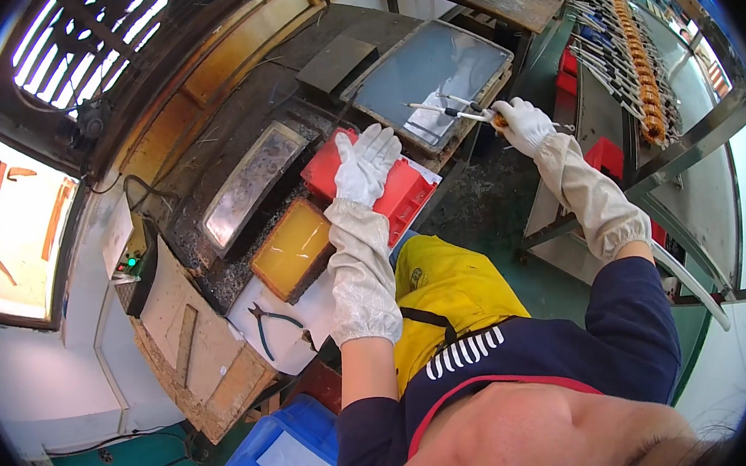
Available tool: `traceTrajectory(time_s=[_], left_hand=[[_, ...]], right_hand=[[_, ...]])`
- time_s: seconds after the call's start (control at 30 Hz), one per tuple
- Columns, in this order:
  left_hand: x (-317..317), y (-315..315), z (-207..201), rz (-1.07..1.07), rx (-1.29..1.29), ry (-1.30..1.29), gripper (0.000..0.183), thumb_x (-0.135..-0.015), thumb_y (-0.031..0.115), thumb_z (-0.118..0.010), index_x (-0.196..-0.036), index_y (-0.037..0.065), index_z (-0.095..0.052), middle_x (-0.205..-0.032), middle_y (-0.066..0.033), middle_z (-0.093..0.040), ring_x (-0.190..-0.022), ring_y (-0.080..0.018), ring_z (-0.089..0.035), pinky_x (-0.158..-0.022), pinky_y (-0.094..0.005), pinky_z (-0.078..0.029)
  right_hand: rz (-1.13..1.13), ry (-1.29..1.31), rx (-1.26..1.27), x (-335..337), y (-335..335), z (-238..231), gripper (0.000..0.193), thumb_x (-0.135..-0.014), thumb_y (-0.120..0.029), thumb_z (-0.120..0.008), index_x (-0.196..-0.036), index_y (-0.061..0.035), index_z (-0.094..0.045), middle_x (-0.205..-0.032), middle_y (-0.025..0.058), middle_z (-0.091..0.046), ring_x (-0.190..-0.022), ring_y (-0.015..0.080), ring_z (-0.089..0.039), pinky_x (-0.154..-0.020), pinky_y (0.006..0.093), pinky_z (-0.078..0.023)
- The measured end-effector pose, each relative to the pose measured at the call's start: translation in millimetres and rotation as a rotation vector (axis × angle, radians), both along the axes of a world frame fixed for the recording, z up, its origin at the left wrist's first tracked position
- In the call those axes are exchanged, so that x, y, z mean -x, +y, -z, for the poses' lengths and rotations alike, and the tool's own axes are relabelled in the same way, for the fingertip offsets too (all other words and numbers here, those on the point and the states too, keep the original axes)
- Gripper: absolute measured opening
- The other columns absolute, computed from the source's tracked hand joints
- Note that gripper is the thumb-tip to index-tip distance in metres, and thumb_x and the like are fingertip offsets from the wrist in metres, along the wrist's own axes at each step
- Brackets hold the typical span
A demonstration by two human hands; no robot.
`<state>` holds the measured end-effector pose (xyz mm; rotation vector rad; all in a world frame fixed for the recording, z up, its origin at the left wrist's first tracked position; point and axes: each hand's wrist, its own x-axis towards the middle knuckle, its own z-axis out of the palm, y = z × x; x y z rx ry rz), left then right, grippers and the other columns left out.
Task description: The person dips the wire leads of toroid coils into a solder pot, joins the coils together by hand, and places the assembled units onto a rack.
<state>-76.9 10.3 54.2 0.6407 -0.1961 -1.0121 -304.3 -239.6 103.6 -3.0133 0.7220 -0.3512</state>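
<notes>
My left hand, in a white glove, lies with fingers stretched out over a red plastic bin and holds nothing. To the right, my gloved right hand is closed around a small copper-coloured coil, mostly hidden by the fingers. White-sleeved wire leads with black parts stick out from it to the left, over the edge of a wide tray. The tray has a grey-blue, reflective surface, seemingly liquid. Whether the lead tips touch it I cannot tell.
A long pan with a shiny silver surface and a box of yellow, waxy material sit left of the bin. Cutting pliers lie nearer me. Rows of similar coils fill the right rack. A blue crate stands below.
</notes>
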Motion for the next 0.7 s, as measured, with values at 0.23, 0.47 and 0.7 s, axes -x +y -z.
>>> traceTrajectory(time_s=[0.23, 0.47, 0.7], left_hand=[[-1.2, 0.5, -5.7, 0.014, 0.005, 0.054, 0.081, -0.091, 0.065, -0.035, -0.135, -0.003, -0.041, -0.132, -0.0241, -0.049, -0.118, -0.0377, -0.052, -0.102, -0.0473, -0.044], [-1.4, 2.2, -10.3, -0.022, 0.002, 0.084, 0.082, -0.090, 0.065, -0.037, -0.134, -0.004, -0.041, -0.131, -0.0233, -0.050, -0.117, -0.0367, -0.053, -0.102, -0.0449, -0.045], [-0.5, 1.3, -8.1, -0.018, 0.019, 0.088, 0.079, -0.091, 0.064, -0.037, -0.130, -0.004, -0.046, -0.129, -0.0228, -0.052, -0.116, -0.0371, -0.054, -0.102, -0.0470, -0.045]], right_hand=[[-0.073, 0.116, 0.115, -9.3, -7.1, -0.6, 0.027, -0.084, -0.021, -0.061, -0.110, -0.0133, -0.058, -0.095, 0.0145, -0.058, -0.092, 0.0329, -0.060, -0.075, 0.0424, -0.050], [-0.001, 0.029, 0.360, 24.3, -44.5, -49.4, 0.023, -0.079, -0.024, -0.065, -0.095, -0.0099, -0.056, -0.093, 0.0117, -0.058, -0.090, 0.0303, -0.059, -0.074, 0.0407, -0.049], [0.447, 0.527, 0.323, 110.2, -94.5, -125.6, 0.029, -0.080, -0.028, -0.069, -0.101, -0.0098, -0.065, -0.103, 0.0128, -0.065, -0.099, 0.0299, -0.063, -0.082, 0.0409, -0.052]])
